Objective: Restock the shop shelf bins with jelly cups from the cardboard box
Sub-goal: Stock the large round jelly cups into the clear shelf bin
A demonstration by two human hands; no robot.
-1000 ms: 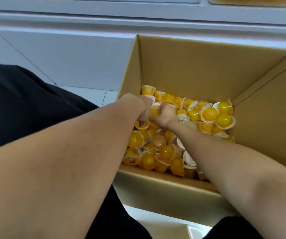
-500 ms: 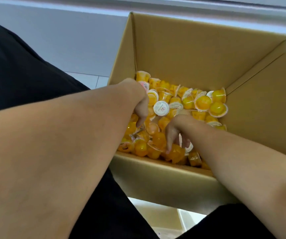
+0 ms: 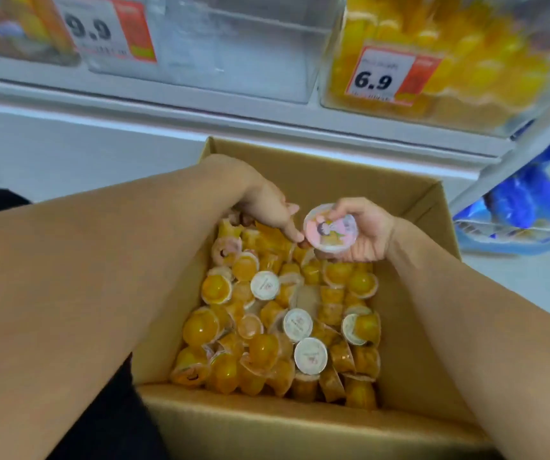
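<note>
White shelving (image 3: 267, 117) runs across the top of the frame, with a clear bin (image 3: 439, 58) of yellow cups at upper right. Below it we see the cardboard box (image 3: 316, 429), filling the lower centre, heaped with jelly cups (image 3: 276, 330). Our left hand (image 3: 267, 207) reaches into the heap, fingers curled on cups. Our right hand (image 3: 364, 234) grips a pink-lidded cup (image 3: 330, 229) above the heap.
</note>
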